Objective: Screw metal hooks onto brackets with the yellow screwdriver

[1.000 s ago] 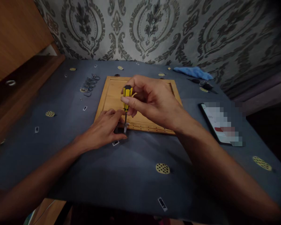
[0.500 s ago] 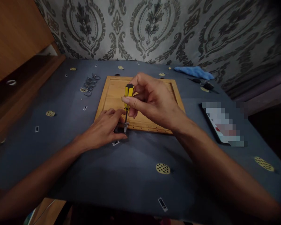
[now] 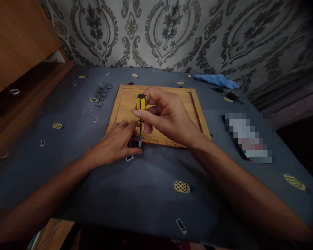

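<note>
Head cam, 1 view, fwd & down.
Sits on the person's head, up above the near side of the tbl (image 3: 135, 194), facing across it to the patterned wall (image 3: 167, 38) at the far side. L hand (image 3: 117, 142), R hand (image 3: 169, 114) & wooden board (image 3: 125, 104) are fairly close, approx. mid-frame; wall's farther off, cabinet (image 3: 18, 38) upper L.

1. The right hand (image 3: 167, 114) grips a yellow-and-black screwdriver (image 3: 141, 103), tip down at a small metal piece (image 3: 140, 141).
2. The left hand (image 3: 117, 140) touches the wooden board (image 3: 123, 104).
3. Hooks (image 3: 101, 94) lie beyond the left hand.
</note>
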Available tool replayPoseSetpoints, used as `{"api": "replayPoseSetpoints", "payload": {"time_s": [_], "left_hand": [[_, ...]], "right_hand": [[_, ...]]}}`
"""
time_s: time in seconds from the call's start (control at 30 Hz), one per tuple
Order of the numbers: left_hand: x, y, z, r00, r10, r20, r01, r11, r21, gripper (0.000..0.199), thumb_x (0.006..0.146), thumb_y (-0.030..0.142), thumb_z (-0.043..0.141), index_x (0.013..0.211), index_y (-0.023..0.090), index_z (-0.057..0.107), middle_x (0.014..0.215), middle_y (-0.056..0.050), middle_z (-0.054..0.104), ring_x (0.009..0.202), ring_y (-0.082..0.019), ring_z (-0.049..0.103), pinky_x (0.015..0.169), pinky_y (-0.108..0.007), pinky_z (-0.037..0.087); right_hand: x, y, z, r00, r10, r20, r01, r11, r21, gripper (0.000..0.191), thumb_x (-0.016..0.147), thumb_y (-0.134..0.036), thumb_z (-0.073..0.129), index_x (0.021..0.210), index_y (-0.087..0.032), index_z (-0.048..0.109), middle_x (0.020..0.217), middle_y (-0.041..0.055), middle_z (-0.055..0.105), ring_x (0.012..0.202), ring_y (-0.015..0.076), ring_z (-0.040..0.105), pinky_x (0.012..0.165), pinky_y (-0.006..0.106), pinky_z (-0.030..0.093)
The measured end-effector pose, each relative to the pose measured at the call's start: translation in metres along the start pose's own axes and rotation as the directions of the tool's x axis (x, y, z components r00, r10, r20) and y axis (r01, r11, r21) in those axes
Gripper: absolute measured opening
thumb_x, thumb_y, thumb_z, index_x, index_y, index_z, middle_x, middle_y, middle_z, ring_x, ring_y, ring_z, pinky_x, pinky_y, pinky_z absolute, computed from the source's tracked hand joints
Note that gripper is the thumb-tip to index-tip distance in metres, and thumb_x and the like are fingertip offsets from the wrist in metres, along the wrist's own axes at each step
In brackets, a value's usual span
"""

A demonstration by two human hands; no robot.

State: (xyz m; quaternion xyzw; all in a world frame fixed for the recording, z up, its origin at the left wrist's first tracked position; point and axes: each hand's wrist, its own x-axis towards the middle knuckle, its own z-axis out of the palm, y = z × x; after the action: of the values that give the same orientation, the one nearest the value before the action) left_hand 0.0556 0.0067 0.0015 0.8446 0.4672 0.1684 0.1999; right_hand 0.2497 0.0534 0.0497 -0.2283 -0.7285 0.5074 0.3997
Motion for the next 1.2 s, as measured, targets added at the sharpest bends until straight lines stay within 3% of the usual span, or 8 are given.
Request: {"api": "replayPoseSetpoints", "payload": {"time_s": [0.13, 0.23, 0.47, 0.8, 1.2], "left_hand": [[0.000, 0.000, -0.001, 1.000, 0.007, -0.005, -0.007, 1.000, -0.013, 0.044, 0.083, 0.033, 0.088, 0.111, 0.023, 0.055, 0.110, -0.004, 0.071, 0.108, -0.030, 0.065, 0.095, -0.043, 0.052], [-0.001, 0.000, -0.001, 1.000, 0.007, -0.005, -0.007, 1.000, -0.026, 0.042, 0.085, 0.033, 0.087, 0.110, 0.023, 0.055, 0.111, -0.004, 0.072, 0.108, -0.030, 0.066, 0.095, -0.043, 0.053], [0.000, -0.001, -0.001, 1.000, 0.004, 0.015, -0.003, 0.999, -0.044, 0.065, 0.084, 0.029, 0.090, 0.135, 0.024, 0.050, 0.118, -0.006, 0.076, 0.120, -0.031, 0.065, 0.106, -0.047, 0.050], [-0.003, -0.002, -0.002, 1.000, 0.004, -0.006, -0.004, 0.998, -0.062, 0.052, 0.087, 0.036, 0.087, 0.126, 0.025, 0.054, 0.116, -0.005, 0.072, 0.115, -0.030, 0.066, 0.101, -0.045, 0.052], [-0.002, 0.001, -0.003, 1.000, 0.014, 0.005, -0.013, 0.998, -0.055, 0.057, 0.086, 0.029, 0.090, 0.127, 0.024, 0.051, 0.113, -0.003, 0.072, 0.114, -0.028, 0.065, 0.102, -0.043, 0.051]], "right_hand": [[0.001, 0.003, 0.002, 0.999, -0.026, -0.045, 0.026, 1.000, -0.004, 0.047, 0.095, -0.041, 0.082, 0.082, -0.024, 0.039, 0.081, -0.0063, 0.058, 0.048, 0.0065, 0.062, 0.041, 0.020, 0.047], [0.001, -0.002, -0.003, 0.999, -0.025, -0.022, 0.025, 0.999, -0.026, 0.042, 0.095, -0.044, 0.082, 0.087, -0.023, 0.047, 0.085, -0.0052, 0.062, 0.051, 0.0070, 0.064, 0.045, 0.021, 0.051], [-0.001, -0.016, -0.019, 0.996, -0.051, -0.077, 0.038, 0.986, -0.161, 0.042, 0.096, -0.056, 0.079, 0.091, -0.021, 0.058, 0.080, -0.0040, 0.061, 0.054, 0.0069, 0.063, 0.048, 0.021, 0.050], [-0.002, 0.000, -0.013, 0.998, -0.033, -0.047, 0.024, 0.983, -0.181, 0.049, 0.095, -0.058, 0.080, 0.080, -0.021, 0.051, 0.071, -0.0055, 0.056, 0.054, 0.0087, 0.064, 0.049, 0.024, 0.046], [-0.003, -0.003, -0.014, 0.996, -0.054, -0.065, 0.039, 0.977, -0.211, 0.044, 0.096, -0.058, 0.079, 0.088, -0.022, 0.055, 0.074, -0.0047, 0.059, 0.056, 0.0098, 0.064, 0.050, 0.024, 0.047]]}}
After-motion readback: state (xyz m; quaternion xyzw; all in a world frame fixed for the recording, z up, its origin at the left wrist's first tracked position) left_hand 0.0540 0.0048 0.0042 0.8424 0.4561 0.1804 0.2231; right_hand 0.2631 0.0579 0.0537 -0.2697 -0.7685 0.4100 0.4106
